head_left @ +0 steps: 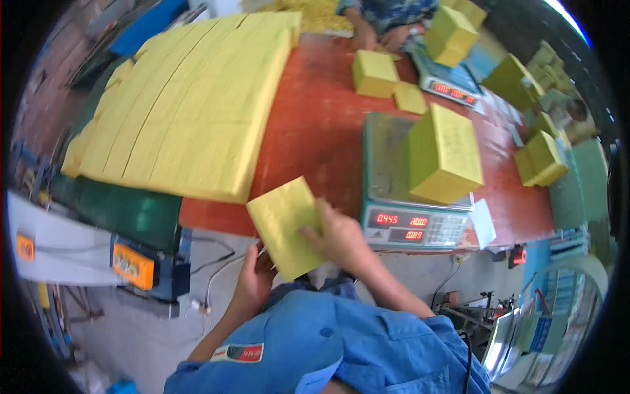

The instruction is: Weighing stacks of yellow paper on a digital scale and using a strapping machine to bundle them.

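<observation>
My right hand (338, 236) is closed on a yellow paper stack (283, 220), its thumb lying across the top face and its fingers round the right edge. The stack is tilted in front of my body, at the table's near edge. Close to the stack's lower left edge is my left hand (254, 279), thumb raised and apart from the fingers, which are partly hidden by the paper. To the right, a tall yellow paper block (446, 154) stands on a digital scale (387, 164) with a lit red display.
Long rows of yellow paper (190, 105) cover the left of the red table (315, 118). Across it, a co-worker's hands (377, 38) are near a yellow block (375, 72) and a second scale (449, 85). More yellow blocks (541, 161) stand at right. An orange socket box (132, 264) hangs lower left.
</observation>
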Demonstrator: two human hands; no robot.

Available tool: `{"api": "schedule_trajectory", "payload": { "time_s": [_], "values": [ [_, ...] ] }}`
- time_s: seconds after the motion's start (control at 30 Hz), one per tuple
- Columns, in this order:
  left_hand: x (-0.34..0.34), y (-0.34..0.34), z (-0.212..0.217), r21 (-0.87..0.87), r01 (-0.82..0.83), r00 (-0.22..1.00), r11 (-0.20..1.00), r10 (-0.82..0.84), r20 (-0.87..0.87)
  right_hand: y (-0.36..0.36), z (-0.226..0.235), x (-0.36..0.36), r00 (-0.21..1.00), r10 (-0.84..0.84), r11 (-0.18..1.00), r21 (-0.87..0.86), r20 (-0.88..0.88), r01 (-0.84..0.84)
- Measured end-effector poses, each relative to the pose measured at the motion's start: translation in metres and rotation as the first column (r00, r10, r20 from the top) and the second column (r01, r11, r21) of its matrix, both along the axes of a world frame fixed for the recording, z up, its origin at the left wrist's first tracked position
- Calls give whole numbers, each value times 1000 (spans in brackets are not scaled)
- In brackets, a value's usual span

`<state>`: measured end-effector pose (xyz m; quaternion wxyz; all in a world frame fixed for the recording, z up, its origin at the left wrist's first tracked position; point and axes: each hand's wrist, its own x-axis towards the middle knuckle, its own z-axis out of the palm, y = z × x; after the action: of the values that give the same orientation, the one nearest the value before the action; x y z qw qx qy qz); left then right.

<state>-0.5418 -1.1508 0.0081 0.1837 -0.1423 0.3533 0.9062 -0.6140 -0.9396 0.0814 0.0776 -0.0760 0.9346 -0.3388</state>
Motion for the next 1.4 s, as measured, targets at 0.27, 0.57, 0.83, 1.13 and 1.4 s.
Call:
{"api": "schedule_trajectory", "payload": {
  "time_s": [0.27,0.57,0.83,1.13,1.4],
  "values": [
    [14,8,36,-250,93,988,964,-121,-99,1,-6,44,988,4,995,-98,156,11],
    [8,-4,6,-110,59,997,992,-53,60,44,-95,55,930,116,796,-592,349,123],
    [14,20,103,-626,-47,912,778,-222,-345,59,-20,58,943,179,566,-813,282,136],
    [-158,213,237,-342,173,740,923,-351,-574,256,137,-20,984,-170,626,-777,-44,73],
    [-217,282,227,-556,357,776,751,-569,-272,311,106,-52,966,-162,432,-866,202,253]
  ]
}}
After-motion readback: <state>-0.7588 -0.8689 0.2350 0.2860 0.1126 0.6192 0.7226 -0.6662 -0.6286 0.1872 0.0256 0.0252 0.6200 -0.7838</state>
